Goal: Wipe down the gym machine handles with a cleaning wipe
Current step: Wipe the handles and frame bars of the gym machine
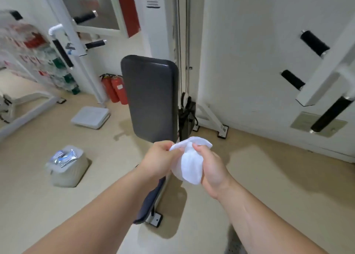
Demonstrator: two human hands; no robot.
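Note:
A white cleaning wipe (189,162) hangs between both hands in front of the machine's seat. My left hand (160,160) pinches its upper left edge. My right hand (210,166) grips the bunched wipe from the right. The machine's black foam handles stick out of white arms: three on the right, an upper handle (313,43), a middle handle (293,79) and a lower handle (331,114). On the left are a long handle (63,53) and two short handles (95,44), (84,17). Neither hand touches a handle.
A black back pad (151,98) stands upright straight ahead, with the cables and weight stack (185,111) behind it. On the floor at the left sit a white bin with a foil wipe pack (66,166), a white scale (90,117) and two red fire extinguishers (115,89).

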